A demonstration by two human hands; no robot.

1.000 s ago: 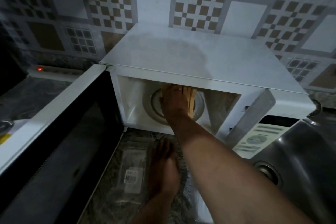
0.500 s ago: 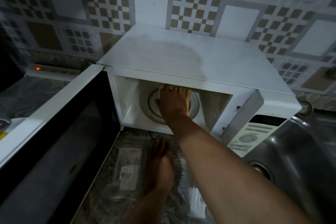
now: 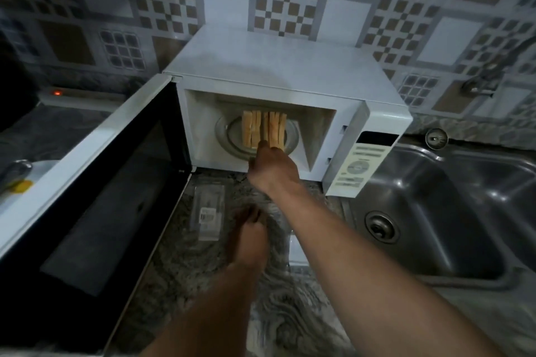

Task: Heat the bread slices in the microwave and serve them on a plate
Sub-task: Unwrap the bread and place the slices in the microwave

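Several bread slices (image 3: pixel 263 129) stand on edge, side by side, on the glass turntable (image 3: pixel 224 136) inside the white microwave (image 3: pixel 284 72). My right hand (image 3: pixel 274 166) is at the mouth of the cavity, its fingertips touching the near lower edge of the slices and not wrapped round them. My left hand (image 3: pixel 249 238) rests flat on the stone counter (image 3: pixel 185 264) in front of the microwave, fingers straight, holding nothing. A white plate (image 3: pixel 43 166) shows partly at the far left, behind the door.
The microwave door (image 3: pixel 95 182) swings wide open to the left over the counter. A steel sink (image 3: pixel 441 211) lies to the right, with a tap (image 3: pixel 478 81) on the tiled wall. Two clear plastic packets (image 3: pixel 207 211) lie on the counter. A power strip (image 3: pixel 58 93) glows red.
My right hand has drawn back from over the bread to the cavity's front edge, leaving the slices standing uncovered on the turntable. The left hand stays on the counter.
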